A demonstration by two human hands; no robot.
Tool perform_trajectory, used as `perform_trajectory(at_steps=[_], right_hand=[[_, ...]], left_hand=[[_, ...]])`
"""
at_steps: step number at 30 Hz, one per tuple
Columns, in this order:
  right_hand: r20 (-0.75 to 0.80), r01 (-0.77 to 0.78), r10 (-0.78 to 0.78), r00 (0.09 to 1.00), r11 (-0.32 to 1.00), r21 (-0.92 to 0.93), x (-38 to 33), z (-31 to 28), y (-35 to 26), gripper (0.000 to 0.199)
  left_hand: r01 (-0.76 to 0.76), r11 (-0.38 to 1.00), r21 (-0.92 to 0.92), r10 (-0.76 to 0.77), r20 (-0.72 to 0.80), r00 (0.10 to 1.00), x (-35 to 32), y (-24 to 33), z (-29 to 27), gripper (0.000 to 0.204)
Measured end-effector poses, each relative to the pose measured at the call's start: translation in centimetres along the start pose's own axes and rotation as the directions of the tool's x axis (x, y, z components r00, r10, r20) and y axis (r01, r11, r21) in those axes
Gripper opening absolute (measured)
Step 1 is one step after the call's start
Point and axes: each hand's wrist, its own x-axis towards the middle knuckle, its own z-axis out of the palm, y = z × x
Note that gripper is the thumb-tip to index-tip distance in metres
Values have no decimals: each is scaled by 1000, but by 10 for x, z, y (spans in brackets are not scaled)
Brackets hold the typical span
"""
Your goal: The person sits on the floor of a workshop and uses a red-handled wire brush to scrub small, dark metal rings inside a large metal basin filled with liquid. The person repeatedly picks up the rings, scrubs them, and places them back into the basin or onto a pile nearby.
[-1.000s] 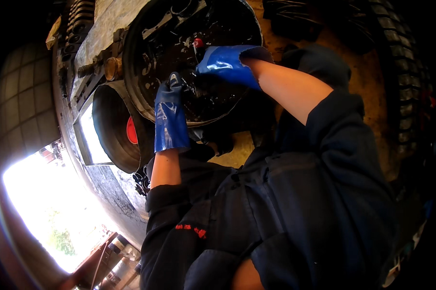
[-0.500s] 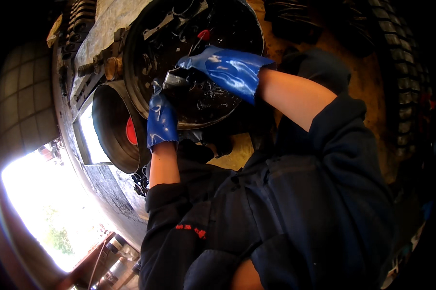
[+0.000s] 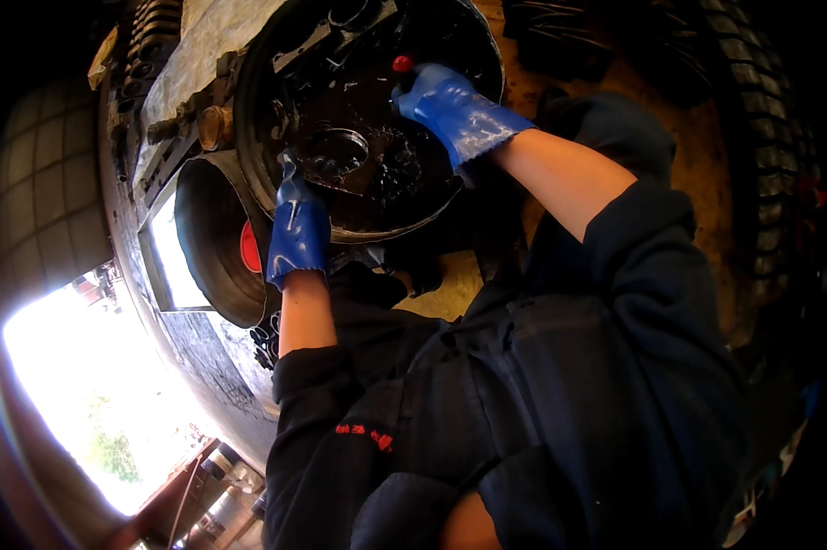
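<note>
A round, black, greasy housing [image 3: 404,183] with a central hole fills the upper middle, set in a dirty metal machine body. My left hand [image 3: 299,229], in a blue glove, reaches up to the housing's lower left rim, and its fingers hook over the edge. My right hand [image 3: 450,105], also gloved in blue, is pressed against the housing's upper right face. It is closed around a small tool with a red end [image 3: 400,64] that sticks out above the fingers. Dark sleeves cover both forearms below the bare wrists.
A dark cylinder [image 3: 216,238] with a red spot inside opens to the left of the housing. A brass-coloured fitting [image 3: 213,126] and bolts sit above it. A large treaded tyre [image 3: 752,137] curves down the right side. Bright daylight shows at the lower left.
My right hand has moved from the housing's middle up to its upper right, carrying the red-ended tool. My left hand has slid slightly down the left rim.
</note>
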Motion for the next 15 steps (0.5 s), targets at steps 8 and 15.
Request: perform_trajectory(at_steps=[8, 15], right_hand=[[221, 234, -317, 922, 914, 333, -12, -16, -19, 35], [323, 7, -145, 935, 920, 392, -24, -23, -34, 32]], left_hand=[[15, 971, -237, -3, 48, 999, 10, -25, 10, 31], [-69, 969, -236, 88, 70, 994, 51, -68, 23, 31]])
